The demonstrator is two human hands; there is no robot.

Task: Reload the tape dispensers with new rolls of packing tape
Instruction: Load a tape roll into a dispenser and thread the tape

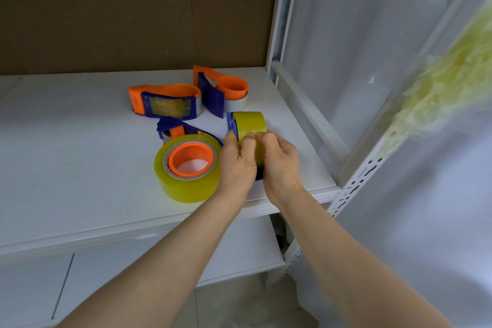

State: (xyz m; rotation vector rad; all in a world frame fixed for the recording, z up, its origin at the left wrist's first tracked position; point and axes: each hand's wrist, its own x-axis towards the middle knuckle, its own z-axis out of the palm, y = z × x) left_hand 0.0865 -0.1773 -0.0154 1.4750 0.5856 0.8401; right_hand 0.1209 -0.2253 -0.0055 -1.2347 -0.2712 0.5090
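A yellow tape roll [250,124] stands on edge in a blue dispenser [231,125] on the white shelf [80,141]. My left hand [237,160] grips the dispenser's left side, thumb on the roll. My right hand [279,160] curls round the roll's near side, fingertips pinching at its surface. To the left lies a loaded dispenser with a full yellow roll [186,168] on an orange hub. Behind stand two orange-and-blue dispensers [165,100] [223,90] with thin, nearly spent rolls.
A brown cardboard panel [119,13] backs the shelf. A white slotted upright [354,184] rises at the shelf's right front corner. A wad of used yellowish tape [447,88] hangs at the right. A lower shelf [159,261] sits below.
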